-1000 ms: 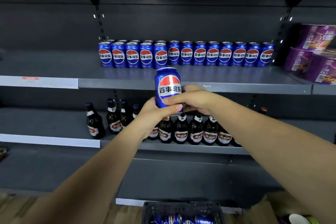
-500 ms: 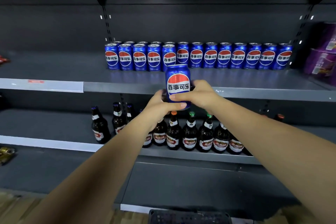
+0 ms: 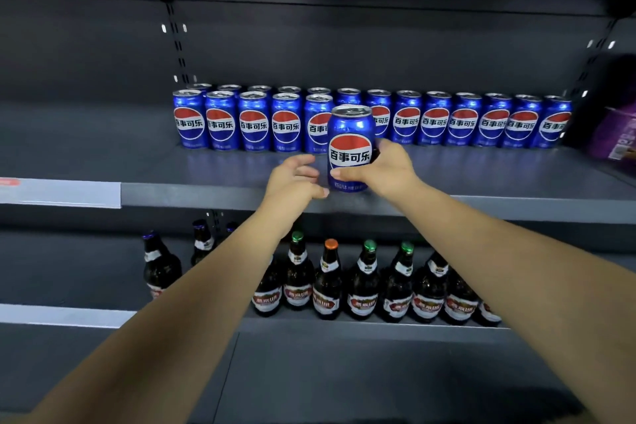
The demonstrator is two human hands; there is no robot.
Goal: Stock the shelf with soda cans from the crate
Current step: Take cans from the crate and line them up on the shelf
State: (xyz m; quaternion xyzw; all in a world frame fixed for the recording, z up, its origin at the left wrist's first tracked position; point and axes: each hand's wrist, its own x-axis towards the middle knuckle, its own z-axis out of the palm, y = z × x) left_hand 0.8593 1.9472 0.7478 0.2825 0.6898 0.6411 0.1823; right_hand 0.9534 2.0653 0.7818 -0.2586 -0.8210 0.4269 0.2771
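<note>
- The right hand gripped the soda can from its right side, with the thumb laid across the lower front and the fingers curled round the back.
- The left hand hovered just left of that grip, fingers loosely spread and holding nothing. Whether its thumb tip touched the can was unclear.
- The left forearm and right forearm, both bare, reached forward and up, converging on the grip.

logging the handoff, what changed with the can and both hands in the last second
The held can moved up and forward to the front edge of the upper shelf. The left hand let go and now lies open beside it; the right hand still grips it. The shelved cans and bottles stayed put.
</note>
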